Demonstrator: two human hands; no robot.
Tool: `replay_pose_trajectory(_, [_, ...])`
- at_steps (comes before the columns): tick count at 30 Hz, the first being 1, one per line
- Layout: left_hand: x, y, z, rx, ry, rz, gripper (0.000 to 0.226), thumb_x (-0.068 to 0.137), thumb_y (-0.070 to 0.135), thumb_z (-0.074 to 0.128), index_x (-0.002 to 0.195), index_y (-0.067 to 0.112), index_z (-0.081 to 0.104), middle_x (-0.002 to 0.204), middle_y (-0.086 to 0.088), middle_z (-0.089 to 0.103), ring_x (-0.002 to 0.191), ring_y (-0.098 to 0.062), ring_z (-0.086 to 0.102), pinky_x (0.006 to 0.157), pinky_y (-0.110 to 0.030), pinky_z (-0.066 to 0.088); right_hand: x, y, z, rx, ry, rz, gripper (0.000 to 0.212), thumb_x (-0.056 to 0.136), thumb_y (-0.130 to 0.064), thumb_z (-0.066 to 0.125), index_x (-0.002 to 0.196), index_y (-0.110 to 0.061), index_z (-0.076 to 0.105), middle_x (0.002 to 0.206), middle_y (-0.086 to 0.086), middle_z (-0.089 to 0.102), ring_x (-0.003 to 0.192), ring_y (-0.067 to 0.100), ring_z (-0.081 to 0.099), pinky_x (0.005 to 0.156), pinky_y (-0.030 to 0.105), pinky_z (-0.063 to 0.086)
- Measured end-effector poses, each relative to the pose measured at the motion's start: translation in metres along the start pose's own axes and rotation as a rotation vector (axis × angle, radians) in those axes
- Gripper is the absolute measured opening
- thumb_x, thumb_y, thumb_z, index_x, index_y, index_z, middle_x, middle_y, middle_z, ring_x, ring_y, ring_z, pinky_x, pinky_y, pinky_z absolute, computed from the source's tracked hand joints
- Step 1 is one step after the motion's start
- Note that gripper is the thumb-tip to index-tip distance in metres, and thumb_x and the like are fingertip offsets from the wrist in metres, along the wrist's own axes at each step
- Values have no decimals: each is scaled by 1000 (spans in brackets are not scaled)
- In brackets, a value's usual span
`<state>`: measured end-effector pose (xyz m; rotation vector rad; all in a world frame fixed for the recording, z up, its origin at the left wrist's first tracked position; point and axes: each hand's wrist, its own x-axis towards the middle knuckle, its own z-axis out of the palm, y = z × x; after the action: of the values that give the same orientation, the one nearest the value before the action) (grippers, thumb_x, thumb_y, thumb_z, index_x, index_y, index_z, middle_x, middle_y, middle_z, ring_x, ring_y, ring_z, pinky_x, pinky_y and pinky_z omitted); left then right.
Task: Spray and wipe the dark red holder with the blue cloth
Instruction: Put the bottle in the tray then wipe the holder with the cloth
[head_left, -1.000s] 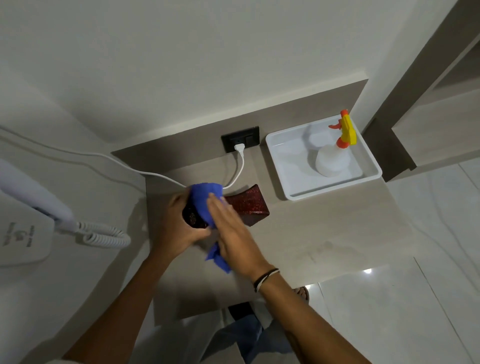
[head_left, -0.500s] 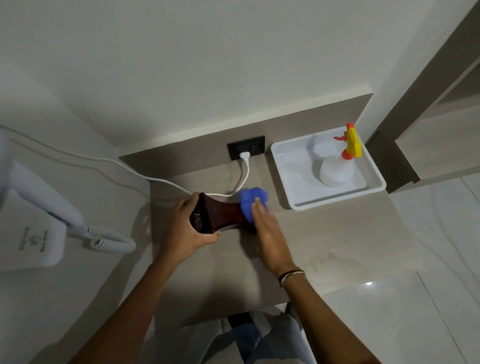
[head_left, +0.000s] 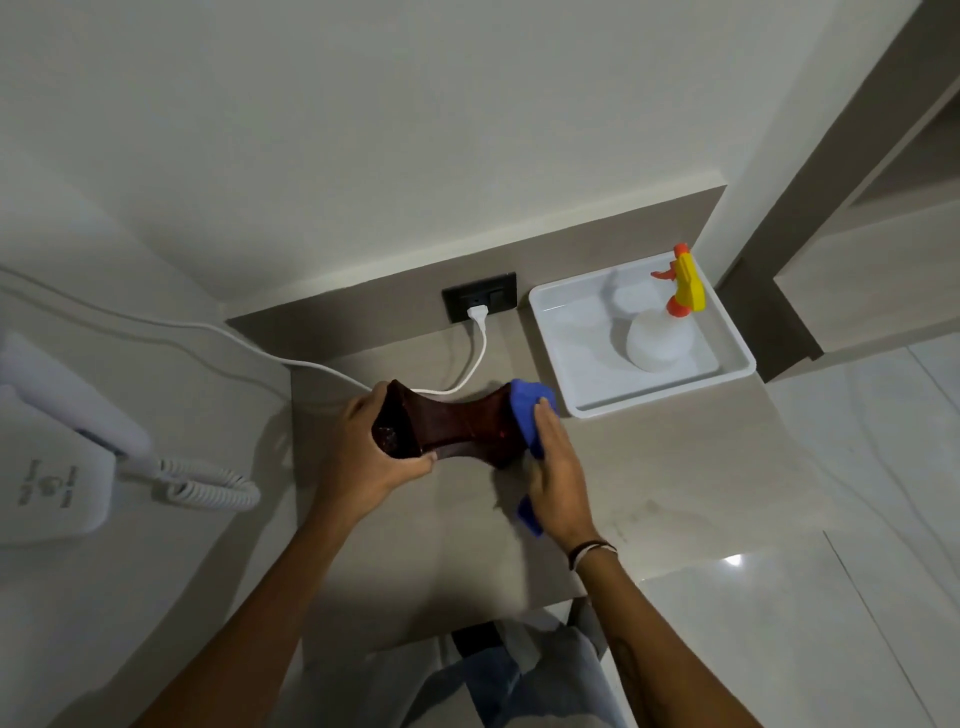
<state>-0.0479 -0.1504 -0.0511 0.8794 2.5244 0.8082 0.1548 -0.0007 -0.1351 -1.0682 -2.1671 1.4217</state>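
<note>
The dark red holder (head_left: 457, 423) lies on its side on the wooden shelf (head_left: 649, 478), glossy and waisted in the middle. My left hand (head_left: 363, 457) grips its left end. My right hand (head_left: 556, 467) presses the blue cloth (head_left: 527, 410) against the holder's right end; a corner of the cloth hangs below my palm. The white spray bottle (head_left: 657, 338) with a yellow and orange trigger stands in the white tray (head_left: 556, 338) at the shelf's back right.
A black wall socket (head_left: 480, 296) holds a white plug, and its cord (head_left: 467, 374) runs behind the holder to the left. A white wall-mounted hairdryer (head_left: 52, 467) with a coiled cord hangs at the left. Glossy tiled floor lies to the right.
My right hand slid the blue cloth from the holder's left end to its right end. My left hand stayed on the left end, and the view shifted slightly.
</note>
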Motion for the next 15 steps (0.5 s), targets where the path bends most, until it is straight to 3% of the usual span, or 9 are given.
replay_pose_trajectory(3, [-1, 5, -3, -134, 23, -81, 67, 56, 47, 92, 116, 32, 67, 108, 8, 74, 101, -11, 71, 89, -38, 62, 5, 4, -12, 240, 6, 242, 71, 93, 22, 41, 158, -6, 44, 162, 14, 48, 149, 32, 49, 127, 40, 38])
replay_pose_trajectory(6, [-1, 12, -5, -295, -7, -190, 56, 62, 56, 89, 109, 31, 71, 102, 10, 80, 97, -8, 76, 92, -46, 63, 13, -2, -15, 438, -41, 362, 66, 93, 18, 39, 150, -12, 56, 144, 12, 65, 130, 33, 65, 114, 44, 54])
replay_pose_trajectory(9, [3, 15, -10, -304, -78, -227, 76, 73, 74, 76, 133, 29, 62, 123, 2, 76, 114, -19, 73, 104, -51, 57, 22, -11, -14, 577, -31, 422, 63, 94, 17, 36, 145, -12, 61, 134, 18, 71, 121, 44, 68, 107, 55, 57])
replay_pose_trajectory(11, [3, 14, -15, -278, -180, -187, 90, 79, 73, 75, 153, 33, 44, 137, 5, 69, 125, -17, 67, 107, -39, 55, 27, -15, -15, 592, -28, 434, 63, 94, 16, 35, 142, -12, 64, 130, 19, 73, 120, 45, 68, 107, 57, 57])
replay_pose_trajectory(13, [-1, 11, -21, -239, -264, -111, 96, 71, 68, 85, 153, 42, 41, 133, 17, 68, 121, -5, 67, 98, -21, 54, 29, -17, -16, 578, -21, 442, 61, 94, 16, 36, 142, -9, 64, 130, 21, 72, 120, 44, 68, 108, 56, 57])
replay_pose_trajectory(15, [-4, 8, -24, -208, -331, -68, 113, 59, 59, 97, 154, 42, 39, 137, 18, 66, 125, -1, 64, 103, -24, 52, 29, -20, -17, 526, -9, 433, 59, 95, 16, 36, 143, -7, 62, 130, 22, 71, 119, 43, 68, 108, 53, 58])
